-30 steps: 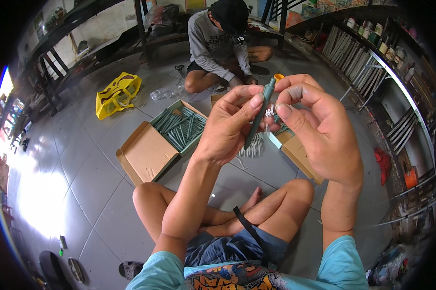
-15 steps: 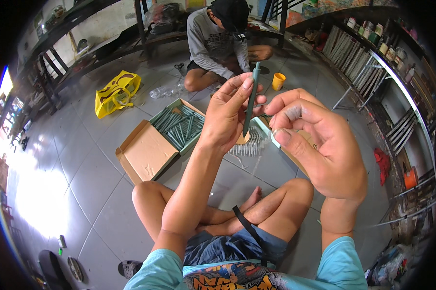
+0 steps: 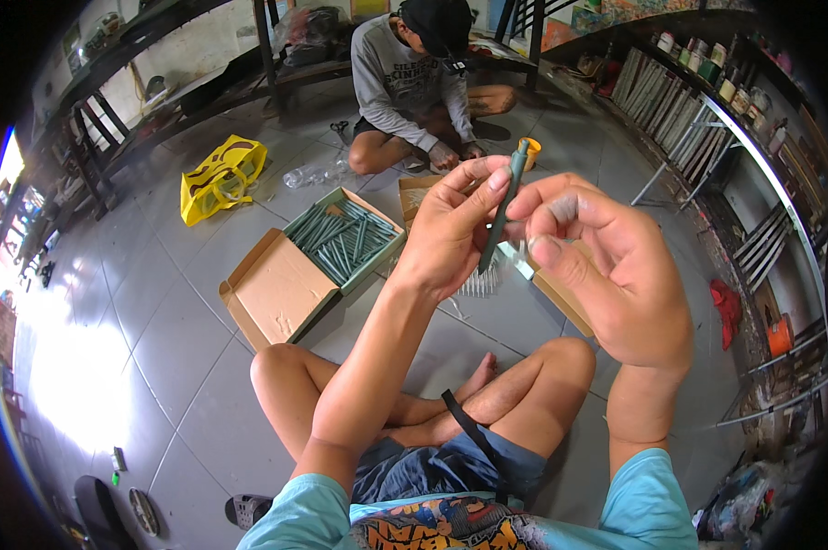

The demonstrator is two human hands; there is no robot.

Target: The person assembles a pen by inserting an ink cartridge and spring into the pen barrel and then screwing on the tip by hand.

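My left hand (image 3: 455, 220) pinches a dark green pen (image 3: 499, 223) between thumb and fingers, holding it upright with a slight tilt to the right. Close beside it, my right hand (image 3: 607, 266) is closed in a pinch, thumb against the bent fingers. A small pale bit shows by its fingertips, too small to name. Below, on the floor, lies a row of small shiny clip-like pieces (image 3: 478, 280), partly hidden by my left hand. An open green box (image 3: 384, 259) full of similar green pens stands to the left of my hands.
Another open box (image 3: 561, 291) sits behind my right hand. Across from me a person (image 3: 409, 87) in a grey top sits cross-legged. A yellow bag (image 3: 221, 179), clear plastic (image 3: 318, 172) and an orange cup (image 3: 534, 148) are around. Shelves with bottles (image 3: 726, 87) line the right.
The pen's top has tilted and moved to the right, nearer my right hand. My left hand has shifted slightly right and down; my right hand has stayed nearly in place.
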